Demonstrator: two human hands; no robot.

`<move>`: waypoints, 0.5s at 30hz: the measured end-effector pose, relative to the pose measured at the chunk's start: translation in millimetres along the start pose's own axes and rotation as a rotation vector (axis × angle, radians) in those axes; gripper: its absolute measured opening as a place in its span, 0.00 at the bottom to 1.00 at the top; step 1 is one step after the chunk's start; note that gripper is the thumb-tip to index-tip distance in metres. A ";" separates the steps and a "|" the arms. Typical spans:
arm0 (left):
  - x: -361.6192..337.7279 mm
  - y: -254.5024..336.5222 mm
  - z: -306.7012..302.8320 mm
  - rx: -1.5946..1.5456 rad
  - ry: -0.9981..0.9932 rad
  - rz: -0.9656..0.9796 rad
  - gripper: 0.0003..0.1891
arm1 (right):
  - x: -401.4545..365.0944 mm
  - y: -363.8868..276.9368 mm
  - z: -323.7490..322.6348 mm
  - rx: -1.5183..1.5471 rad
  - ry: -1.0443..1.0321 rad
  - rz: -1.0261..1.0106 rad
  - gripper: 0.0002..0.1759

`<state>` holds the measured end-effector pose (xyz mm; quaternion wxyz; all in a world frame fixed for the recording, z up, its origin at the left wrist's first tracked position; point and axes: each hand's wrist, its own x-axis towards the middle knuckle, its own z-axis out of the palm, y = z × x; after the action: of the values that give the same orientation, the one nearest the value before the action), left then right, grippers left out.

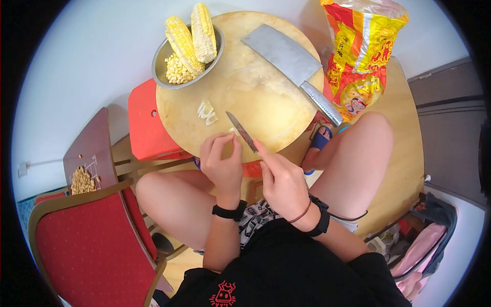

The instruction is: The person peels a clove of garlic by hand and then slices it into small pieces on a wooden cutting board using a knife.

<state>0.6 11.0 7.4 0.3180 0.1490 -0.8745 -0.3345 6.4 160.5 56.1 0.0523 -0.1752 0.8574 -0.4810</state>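
My left hand point(221, 161) is closed, thumb and fingertips pinching a small pale piece point(233, 131) that looks like a garlic clove. My right hand point(280, 179) grips a small knife point(240, 129), its dark blade pointing up and left, close beside the pinched piece. Both hands are over the near edge of a round wooden chopping board point(240, 97). On the board, just beyond my left hand, lie several whitish pieces point(207, 112), possibly garlic or its peel. A large cleaver point(281, 53) rests flat at the board's right side, handle toward me.
At the board's far left, a metal bowl point(157, 71) holds two corn cobs point(203, 33) and loose kernels point(179, 71). A red stool point(146, 120) shows below the board. A red and yellow bag point(360, 56) stands to the right. Left are a red chair point(94, 245) and a peanut-like heap point(83, 180).
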 end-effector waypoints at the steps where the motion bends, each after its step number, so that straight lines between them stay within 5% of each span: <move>1: -0.4 -0.6 -0.2 -0.006 0.002 -0.007 0.05 | 0.5 0.9 0.3 0.001 0.013 0.004 0.32; 15: -0.7 0.8 -0.1 0.019 -0.002 0.007 0.05 | -1.1 3.3 2.2 -0.113 -0.074 0.016 0.36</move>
<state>1.2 11.9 7.7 0.3169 0.1484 -0.8785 -0.3252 7.2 160.8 52.0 0.0781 -0.1886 0.8822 -0.4244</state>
